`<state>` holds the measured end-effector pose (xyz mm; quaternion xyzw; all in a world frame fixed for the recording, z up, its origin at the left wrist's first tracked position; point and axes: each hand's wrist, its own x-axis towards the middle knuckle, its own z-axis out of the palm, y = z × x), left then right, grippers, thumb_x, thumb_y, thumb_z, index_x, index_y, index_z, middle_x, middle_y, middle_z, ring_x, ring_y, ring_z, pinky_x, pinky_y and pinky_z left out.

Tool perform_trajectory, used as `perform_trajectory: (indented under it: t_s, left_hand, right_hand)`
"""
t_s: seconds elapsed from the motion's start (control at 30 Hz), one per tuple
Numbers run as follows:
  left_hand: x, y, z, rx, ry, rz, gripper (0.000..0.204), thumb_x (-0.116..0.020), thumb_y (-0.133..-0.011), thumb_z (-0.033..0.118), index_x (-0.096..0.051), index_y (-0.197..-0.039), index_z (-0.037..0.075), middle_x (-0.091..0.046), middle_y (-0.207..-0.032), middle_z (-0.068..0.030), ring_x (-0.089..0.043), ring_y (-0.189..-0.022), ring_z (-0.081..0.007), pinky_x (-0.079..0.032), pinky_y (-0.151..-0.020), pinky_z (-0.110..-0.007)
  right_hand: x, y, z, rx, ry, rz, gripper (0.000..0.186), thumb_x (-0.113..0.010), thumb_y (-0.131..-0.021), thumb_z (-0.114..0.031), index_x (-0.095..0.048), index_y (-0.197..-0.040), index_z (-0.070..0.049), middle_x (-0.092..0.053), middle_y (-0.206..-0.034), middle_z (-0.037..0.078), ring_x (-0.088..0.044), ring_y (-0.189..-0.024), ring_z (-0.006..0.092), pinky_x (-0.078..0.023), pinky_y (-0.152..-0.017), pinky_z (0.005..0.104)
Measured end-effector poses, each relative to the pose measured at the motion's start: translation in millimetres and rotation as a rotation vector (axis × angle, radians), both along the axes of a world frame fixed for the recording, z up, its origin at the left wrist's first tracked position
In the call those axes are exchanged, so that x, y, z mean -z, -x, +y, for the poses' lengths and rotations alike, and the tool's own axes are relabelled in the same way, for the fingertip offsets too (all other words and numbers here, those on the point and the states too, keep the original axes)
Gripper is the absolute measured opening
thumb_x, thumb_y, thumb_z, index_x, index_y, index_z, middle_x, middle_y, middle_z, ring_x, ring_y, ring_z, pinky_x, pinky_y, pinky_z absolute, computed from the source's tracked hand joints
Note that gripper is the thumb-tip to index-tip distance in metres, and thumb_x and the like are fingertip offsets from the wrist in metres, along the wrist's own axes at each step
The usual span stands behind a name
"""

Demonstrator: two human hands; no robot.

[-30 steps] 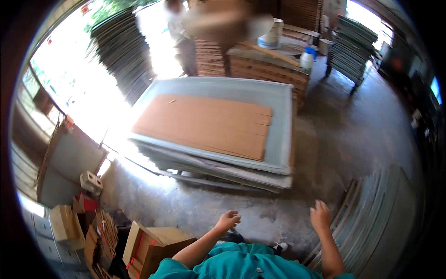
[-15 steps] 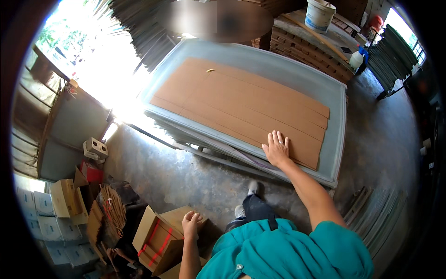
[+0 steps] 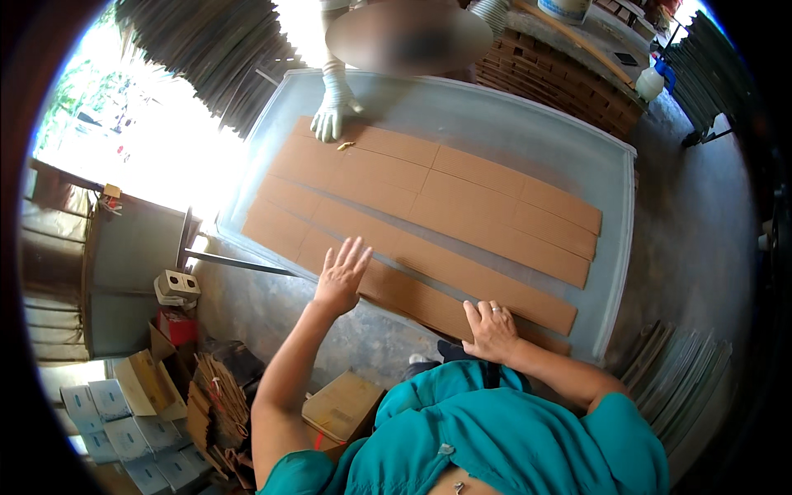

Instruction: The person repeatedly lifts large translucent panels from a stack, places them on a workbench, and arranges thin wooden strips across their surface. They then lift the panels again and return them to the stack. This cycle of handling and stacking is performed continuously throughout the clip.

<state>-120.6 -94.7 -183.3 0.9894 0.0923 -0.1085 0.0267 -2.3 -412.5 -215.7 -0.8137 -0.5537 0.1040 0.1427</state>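
Observation:
Brown cardboard strips (image 3: 487, 194) lie side by side on a pale grey, rimmed tabletop (image 3: 569, 148). The two nearest, a middle strip (image 3: 437, 260) and a front strip (image 3: 412, 301), are parted by narrow gaps; the front one reaches the table's near edge. Above the left part of these strips is my left hand (image 3: 340, 280), open with fingers spread; whether it touches is hard to tell. My right hand (image 3: 492, 332) rests on the right part of the front strip, fingers apart and slightly bent, a ring on one. A small yellowish scrap (image 3: 346, 146) lies on the far cardboard.
Across the table a co-worker's gloved hand (image 3: 332, 107) touches the far left cardboard. Stacked brown cardboard (image 3: 561, 78) and a spray bottle (image 3: 652, 81) stand at the back right. Boxes (image 3: 140, 429) are piled at the lower left; flat sheets (image 3: 676, 371) lean at the right.
My left hand has come up from beside my body to over the cardboard. The near strips have slid toward me with my right hand, opening gaps. A co-worker's gloved hand has appeared at the far side.

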Motion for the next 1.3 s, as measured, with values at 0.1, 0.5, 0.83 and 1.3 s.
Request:
perform_trajectory:
  t_s: [0.1, 0.5, 0.83, 1.3]
  left_hand:
    - [3.9, -19.5, 14.4, 0.139, 0.053, 0.301, 0.079, -0.058, -0.067, 0.003, -0.030, -0.141, 0.011, -0.022, -0.149, -0.0120, -0.016, -0.139, -0.0286, -0.016, -0.108, -0.058]
    - [40.5, -82.6, 88.7, 0.341, 0.052, 0.051, 0.061, -0.061, -0.072, 0.010, -0.040, -0.129, 0.006, -0.035, -0.139, -0.0158, -0.032, -0.131, -0.0277, -0.012, -0.111, -0.054]
    - [49.9, -40.0, 122.4, 0.598, 0.078, 0.073, 0.048, -0.071, -0.070, 0.030, -0.053, -0.108, 0.007, -0.053, -0.102, -0.0121, -0.049, -0.103, -0.0286, -0.041, -0.087, -0.038]
    - [34.2, -89.8, 201.0, 0.428, 0.222, 0.086, 0.059, -0.056, -0.071, 0.006, -0.042, -0.128, 0.001, -0.043, -0.130, -0.0175, -0.039, -0.122, -0.0338, -0.025, -0.106, -0.049]
  right_hand:
    - [-24.1, -13.8, 5.6, 0.042, -0.004, 0.005, 0.075, -0.076, -0.058, -0.035, -0.047, -0.118, 0.001, -0.049, -0.094, 0.014, -0.051, -0.088, 0.0296, -0.045, -0.068, 0.0397]
    - [9.4, -52.2, 12.0, 0.271, 0.159, -0.077, 0.074, -0.073, -0.062, -0.028, -0.043, -0.125, -0.003, -0.048, -0.114, 0.016, -0.047, -0.106, 0.0316, -0.037, -0.092, 0.0462]
    - [7.3, -31.1, -3.5, 0.271, 0.194, -0.196, 0.050, -0.072, -0.067, -0.027, -0.057, -0.111, -0.008, -0.050, -0.092, 0.012, -0.051, -0.089, 0.0290, -0.044, -0.077, 0.0420]
    - [17.6, -95.2, 94.2, 0.396, 0.360, 0.028, 0.060, -0.057, -0.074, -0.006, -0.040, -0.131, 0.001, -0.039, -0.136, 0.018, -0.033, -0.130, 0.0332, -0.024, -0.108, 0.0498]
